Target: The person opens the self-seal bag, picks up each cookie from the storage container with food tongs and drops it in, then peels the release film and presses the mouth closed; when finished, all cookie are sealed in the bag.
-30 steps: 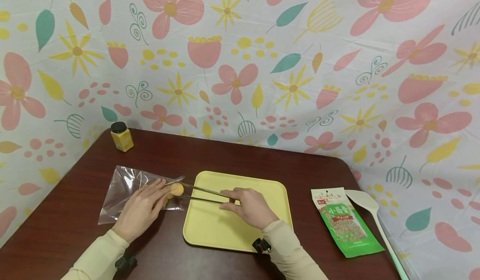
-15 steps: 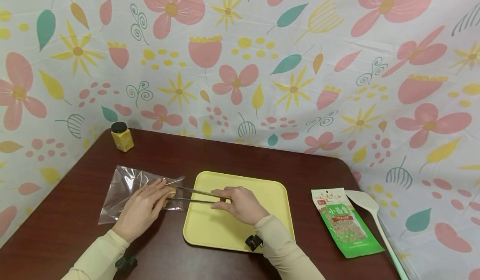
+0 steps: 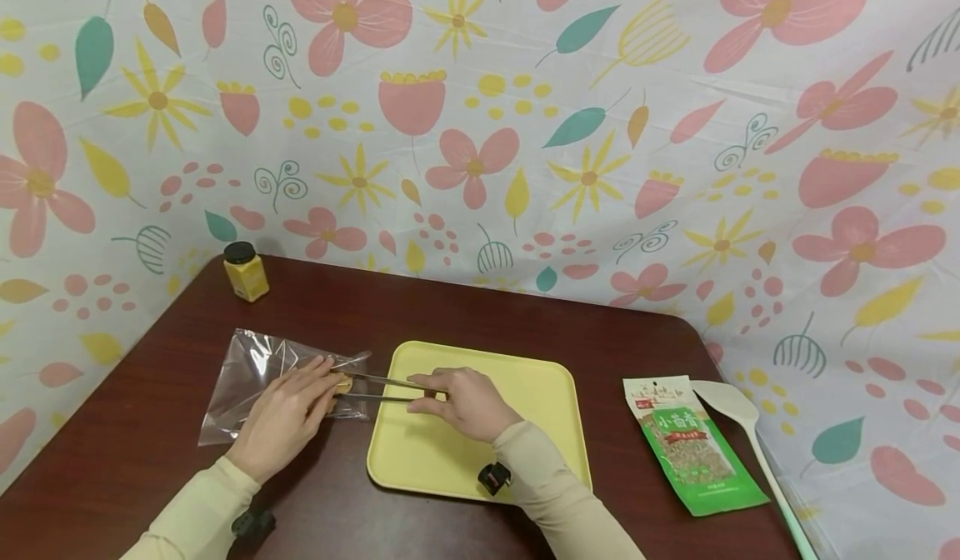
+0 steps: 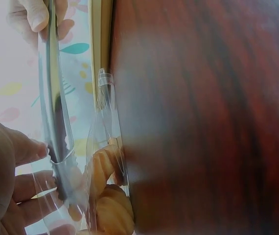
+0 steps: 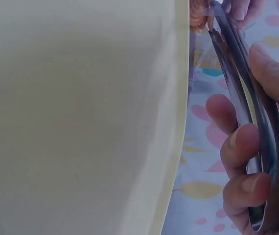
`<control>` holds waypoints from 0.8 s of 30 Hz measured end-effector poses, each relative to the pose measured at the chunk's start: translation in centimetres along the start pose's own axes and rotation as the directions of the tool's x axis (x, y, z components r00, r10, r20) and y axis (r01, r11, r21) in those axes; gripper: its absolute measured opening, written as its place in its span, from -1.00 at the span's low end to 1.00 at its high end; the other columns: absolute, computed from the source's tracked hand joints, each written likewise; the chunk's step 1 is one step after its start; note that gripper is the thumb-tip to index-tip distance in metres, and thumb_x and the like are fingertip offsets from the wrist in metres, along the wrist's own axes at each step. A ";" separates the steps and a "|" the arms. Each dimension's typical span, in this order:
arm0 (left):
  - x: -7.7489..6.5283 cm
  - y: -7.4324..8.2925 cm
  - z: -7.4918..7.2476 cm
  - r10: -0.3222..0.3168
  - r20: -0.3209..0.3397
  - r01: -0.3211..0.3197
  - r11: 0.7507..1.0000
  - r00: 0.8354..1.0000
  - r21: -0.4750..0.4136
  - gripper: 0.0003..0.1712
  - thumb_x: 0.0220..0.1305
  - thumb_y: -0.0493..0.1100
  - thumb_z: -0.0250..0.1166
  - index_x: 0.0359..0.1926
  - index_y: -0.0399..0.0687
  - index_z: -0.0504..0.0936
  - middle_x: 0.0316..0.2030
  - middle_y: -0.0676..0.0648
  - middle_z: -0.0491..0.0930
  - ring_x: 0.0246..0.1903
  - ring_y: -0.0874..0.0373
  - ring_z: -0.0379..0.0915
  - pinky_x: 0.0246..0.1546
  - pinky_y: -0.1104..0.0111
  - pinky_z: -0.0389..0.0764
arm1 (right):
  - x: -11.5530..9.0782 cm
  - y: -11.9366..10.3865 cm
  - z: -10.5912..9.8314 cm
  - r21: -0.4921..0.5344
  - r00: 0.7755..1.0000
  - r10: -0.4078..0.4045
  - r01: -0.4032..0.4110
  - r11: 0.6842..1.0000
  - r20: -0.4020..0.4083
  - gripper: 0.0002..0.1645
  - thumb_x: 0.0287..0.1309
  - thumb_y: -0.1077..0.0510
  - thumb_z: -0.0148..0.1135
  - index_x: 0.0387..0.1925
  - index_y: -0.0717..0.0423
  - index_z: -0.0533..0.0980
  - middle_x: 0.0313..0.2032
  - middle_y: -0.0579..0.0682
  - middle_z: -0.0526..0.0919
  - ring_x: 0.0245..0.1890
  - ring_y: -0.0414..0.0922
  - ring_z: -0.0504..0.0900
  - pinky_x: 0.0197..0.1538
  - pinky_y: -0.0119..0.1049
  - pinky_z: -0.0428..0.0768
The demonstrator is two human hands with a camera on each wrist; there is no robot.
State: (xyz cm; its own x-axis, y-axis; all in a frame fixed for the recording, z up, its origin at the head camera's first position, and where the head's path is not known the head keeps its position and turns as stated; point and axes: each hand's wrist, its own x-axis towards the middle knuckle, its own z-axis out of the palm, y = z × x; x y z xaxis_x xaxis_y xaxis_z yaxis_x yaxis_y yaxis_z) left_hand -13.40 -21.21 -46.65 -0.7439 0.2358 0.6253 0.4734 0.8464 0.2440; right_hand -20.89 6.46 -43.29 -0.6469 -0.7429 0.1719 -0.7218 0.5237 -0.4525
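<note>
My left hand lies over the mouth end of a clear plastic bag and holds its film between thumb and fingers. Metal tongs are gripped in my right hand, above the left part of the yellow tray. Their toothed tips reach inside the bag's mouth, beside the left thumb and fingers. Golden-brown baked pieces with ridged tops lie in the bag, seen through the film in the left wrist view. In the head view the left hand covers most of them.
A yellow jar with a black lid stands at the table's back left corner. To the tray's right lie a green spice packet and a white spatula. Floral cloth hangs close behind the table.
My right hand has moved left, carrying the tongs and a round baked piece into the bag's mouth; the piece now shows only partly beside the left fingers. The left hand has stayed in place.
</note>
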 end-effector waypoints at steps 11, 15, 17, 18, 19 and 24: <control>0.1 0.0 0.0 0.017 -0.010 -0.017 1.000 1.000 0.003 -0.65 0.06 -0.31 0.39 -0.06 -0.28 0.70 0.03 -0.30 0.61 0.07 -0.22 0.52 0.01 -0.15 0.50 | 1.2 -0.1 0.7 -0.009 0.999 -0.053 0.053 0.999 -0.014 -0.41 0.24 -0.28 0.14 0.16 -0.07 0.58 -0.38 -0.33 0.60 -0.55 -0.40 0.43 -0.42 -0.51 0.44; 0.1 0.0 0.0 0.019 -0.019 -0.019 1.000 1.000 0.001 -0.65 0.06 -0.32 0.38 -0.07 -0.29 0.70 0.03 -0.30 0.61 0.07 -0.21 0.52 0.02 -0.15 0.50 | 1.6 -0.2 0.7 -0.011 0.999 -0.049 0.049 0.999 -0.010 -0.40 0.23 -0.29 0.14 0.17 -0.07 0.57 -0.34 -0.28 0.63 -0.58 -0.38 0.40 -0.45 -0.50 0.42; 0.1 -0.1 0.0 0.018 -0.020 -0.018 1.000 1.000 0.001 -0.65 0.06 -0.31 0.38 -0.07 -0.29 0.70 0.03 -0.30 0.61 0.07 -0.21 0.52 0.03 -0.15 0.49 | 1.7 -0.3 0.7 -0.007 0.999 -0.041 0.041 0.999 -0.005 -0.39 0.22 -0.30 0.14 0.18 -0.08 0.57 -0.31 -0.27 0.65 -0.58 -0.38 0.41 -0.46 -0.50 0.42; 0.1 -0.1 0.0 0.017 -0.019 -0.017 1.000 1.000 0.001 -0.65 0.07 -0.31 0.38 -0.06 -0.29 0.69 0.03 -0.30 0.61 0.07 -0.21 0.52 0.04 -0.14 0.49 | 1.8 -0.3 0.7 -0.006 0.999 -0.038 0.038 0.999 -0.002 -0.39 0.22 -0.30 0.14 0.18 -0.09 0.57 -0.30 -0.26 0.65 -0.58 -0.38 0.41 -0.46 -0.49 0.42; 0.1 -0.1 0.0 0.015 -0.017 -0.015 1.000 1.000 0.001 -0.65 0.07 -0.31 0.38 -0.06 -0.29 0.69 0.03 -0.30 0.61 0.07 -0.21 0.52 0.04 -0.14 0.49 | 1.9 -0.3 0.7 -0.007 0.999 -0.035 0.035 0.999 0.001 -0.38 0.22 -0.30 0.14 0.18 -0.10 0.56 -0.29 -0.27 0.66 -0.57 -0.38 0.42 -0.45 -0.50 0.43; 0.1 -0.1 0.0 0.004 -0.007 -0.004 1.000 1.000 0.011 -0.65 0.09 -0.29 0.38 -0.05 -0.28 0.69 0.04 -0.29 0.60 0.08 -0.20 0.52 0.04 -0.14 0.48 | 2.2 -0.2 0.9 -0.004 1.000 -0.023 0.023 1.000 0.016 -0.39 0.22 -0.30 0.14 0.19 -0.11 0.55 -0.25 -0.26 0.66 -0.56 -0.38 0.42 -0.43 -0.50 0.43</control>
State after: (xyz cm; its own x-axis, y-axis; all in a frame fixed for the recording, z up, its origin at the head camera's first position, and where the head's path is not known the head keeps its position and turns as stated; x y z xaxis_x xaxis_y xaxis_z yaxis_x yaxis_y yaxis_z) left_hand -13.47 -21.26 -46.59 -0.7385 0.2357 0.6317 0.4709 0.8508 0.2330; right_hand -21.98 4.33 -43.65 -0.6261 -0.7613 0.1685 -0.7375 0.5081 -0.4448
